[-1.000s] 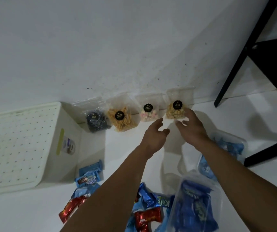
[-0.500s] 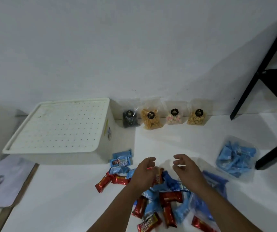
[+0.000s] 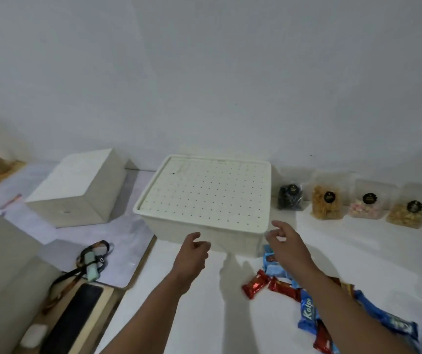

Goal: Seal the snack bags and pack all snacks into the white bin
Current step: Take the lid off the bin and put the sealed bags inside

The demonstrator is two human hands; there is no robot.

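The white bin (image 3: 206,233) stands against the wall with its perforated lid (image 3: 205,195) on. My left hand (image 3: 192,254) hovers in front of its near wall, fingers relaxed and empty. My right hand (image 3: 287,241) hovers by the bin's near right corner, also empty, fingers loosely curled. Along the wall to the right stand several clear snack bags with black labels: dark pieces (image 3: 290,198), orange sticks (image 3: 327,205), pink-white sweets (image 3: 365,208), yellow bits (image 3: 407,213). Red and blue wrapped bars (image 3: 284,290) lie scattered under my right forearm.
A white box (image 3: 77,190) sits left of the bin. At the left lie a lanyard with a pale green item (image 3: 91,261), a black pad (image 3: 72,318) on a wooden board and sheets of paper (image 3: 120,251). The white wall is close behind.
The view has swung left, from the bags at the wall to the bin. Both hands drew back from the snack bags, passed over the wrapped bars and now reach toward the bin's front, empty.
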